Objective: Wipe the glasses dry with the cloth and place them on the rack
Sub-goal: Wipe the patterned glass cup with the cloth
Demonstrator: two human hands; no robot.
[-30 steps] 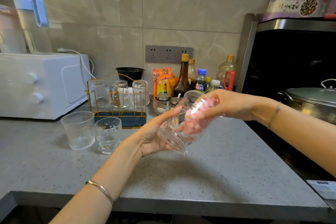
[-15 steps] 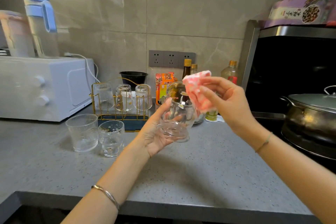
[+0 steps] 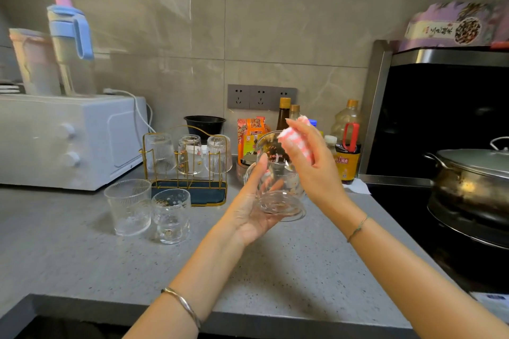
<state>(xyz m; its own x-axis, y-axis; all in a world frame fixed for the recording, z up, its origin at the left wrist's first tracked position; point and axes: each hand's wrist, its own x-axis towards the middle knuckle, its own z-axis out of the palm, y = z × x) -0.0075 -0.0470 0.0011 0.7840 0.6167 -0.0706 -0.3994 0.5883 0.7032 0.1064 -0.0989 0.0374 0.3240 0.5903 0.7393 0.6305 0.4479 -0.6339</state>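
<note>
Now mid-wipe, the left hand cradles the glass in curled fingers above the counter while the right hand grips the bunched cloth at its rim; next, I judge, finish drying, then invert it onto the rack.

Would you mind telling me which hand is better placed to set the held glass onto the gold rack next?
The left hand. It holds the glass and is nearer the rack, which stands off to its left; the right hand is busy gripping the cloth.
</note>
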